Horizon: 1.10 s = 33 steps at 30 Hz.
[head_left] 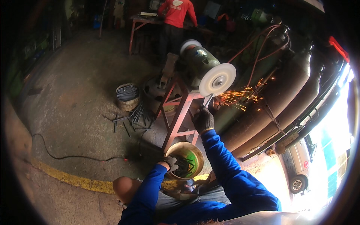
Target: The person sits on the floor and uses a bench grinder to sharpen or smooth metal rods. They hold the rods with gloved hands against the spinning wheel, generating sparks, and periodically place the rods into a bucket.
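My right hand (204, 119), in a dark glove, is closed round a short metal rod (208, 100). The rod's far end meets the lower edge of a pale round grinding wheel (218, 80) on a green bench grinder (202, 62). Orange sparks (242, 95) fly off to the right from that contact. My left hand (171, 164), also gloved, is curled over the left rim of a bucket (200, 159), fingers partly hidden. Inside the bucket, green shows on the wall and several dark metal rods (183, 167) lie at the bottom.
A red metal stand (179, 116) carries the grinder. Left of it are a bucket packed with rods (127, 95) and loose rods (137, 116) on the floor. Large gas cylinders (277, 97) lean at the right. A cable (67, 157) crosses the floor. A person in red (177, 13) stands behind.
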### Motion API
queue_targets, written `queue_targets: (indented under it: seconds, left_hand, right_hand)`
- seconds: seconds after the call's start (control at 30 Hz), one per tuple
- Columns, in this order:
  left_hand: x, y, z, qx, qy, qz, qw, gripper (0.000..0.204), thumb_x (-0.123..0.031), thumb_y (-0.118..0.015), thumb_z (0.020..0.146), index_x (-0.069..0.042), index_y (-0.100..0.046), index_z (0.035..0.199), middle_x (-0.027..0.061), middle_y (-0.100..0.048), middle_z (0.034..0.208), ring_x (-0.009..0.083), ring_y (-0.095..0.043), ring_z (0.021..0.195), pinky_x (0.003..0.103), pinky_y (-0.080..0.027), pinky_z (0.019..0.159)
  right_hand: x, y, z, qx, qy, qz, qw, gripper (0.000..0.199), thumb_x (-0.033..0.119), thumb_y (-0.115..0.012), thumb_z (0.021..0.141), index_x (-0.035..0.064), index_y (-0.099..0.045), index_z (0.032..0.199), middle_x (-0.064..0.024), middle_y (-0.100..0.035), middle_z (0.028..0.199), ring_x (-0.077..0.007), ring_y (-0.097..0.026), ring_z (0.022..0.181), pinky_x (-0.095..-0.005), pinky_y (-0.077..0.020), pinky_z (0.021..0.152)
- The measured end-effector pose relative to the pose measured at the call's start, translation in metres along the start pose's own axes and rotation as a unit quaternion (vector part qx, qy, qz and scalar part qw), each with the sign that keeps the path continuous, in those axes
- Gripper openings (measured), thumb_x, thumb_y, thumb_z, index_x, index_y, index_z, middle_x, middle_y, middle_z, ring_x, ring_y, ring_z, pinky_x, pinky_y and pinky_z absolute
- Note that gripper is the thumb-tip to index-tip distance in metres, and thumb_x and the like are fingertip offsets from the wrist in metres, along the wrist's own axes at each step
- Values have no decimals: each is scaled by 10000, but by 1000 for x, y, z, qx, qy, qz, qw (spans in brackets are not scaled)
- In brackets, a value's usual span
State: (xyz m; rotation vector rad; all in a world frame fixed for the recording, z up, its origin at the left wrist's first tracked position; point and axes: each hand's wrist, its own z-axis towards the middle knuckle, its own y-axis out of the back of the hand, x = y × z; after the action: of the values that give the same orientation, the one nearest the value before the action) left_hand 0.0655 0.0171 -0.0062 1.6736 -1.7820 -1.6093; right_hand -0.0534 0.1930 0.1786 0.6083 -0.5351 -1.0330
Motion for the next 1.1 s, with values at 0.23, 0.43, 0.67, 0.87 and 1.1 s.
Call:
queue_targets:
  seconds: [0.23,0.43,0.67,0.87,1.1]
  left_hand:
    - [2,-5,7,-3,3,33,999,506,-460,-562,830,-74,-599,1154,207,-593,1195,375,-547,1137,452,-441,952]
    - [-5,4,2,19,14,10,1000,525,-465,-575,812,-74,-600,1161,214,-574,1236,362,-545,1162,463,-432,983]
    - [-3,3,-2,-4,0,5,1000,509,-450,-564,827,-57,-603,1148,220,-597,1184,373,-555,1129,448,-441,957]
    - [-2,-1,2,-4,-2,6,1000,520,-465,-565,815,-73,-600,1156,219,-583,1219,364,-551,1150,461,-433,974]
    - [-5,0,5,0,-2,11,1000,521,-465,-571,812,-81,-605,1160,215,-578,1232,360,-551,1153,464,-432,977]
  right_hand:
    - [-15,-7,-4,-92,-46,115,988,234,118,-546,835,42,-585,1053,-147,-612,847,-315,-616,765,-370,-519,664]
    - [-26,-13,-6,-10,-402,777,484,186,87,-541,879,158,-539,1051,-1,-501,719,-141,-508,602,-248,-437,511]
    - [-16,-7,-4,9,-402,759,513,63,143,-554,913,157,-506,951,15,-459,693,-126,-465,552,-253,-390,459]
    - [-16,-8,-3,12,-402,722,563,59,183,-552,934,145,-511,914,20,-433,683,-118,-454,550,-238,-379,461]
    - [-23,-15,-5,-1,-302,558,773,90,191,-544,940,139,-522,869,15,-458,693,-110,-464,553,-232,-403,476]
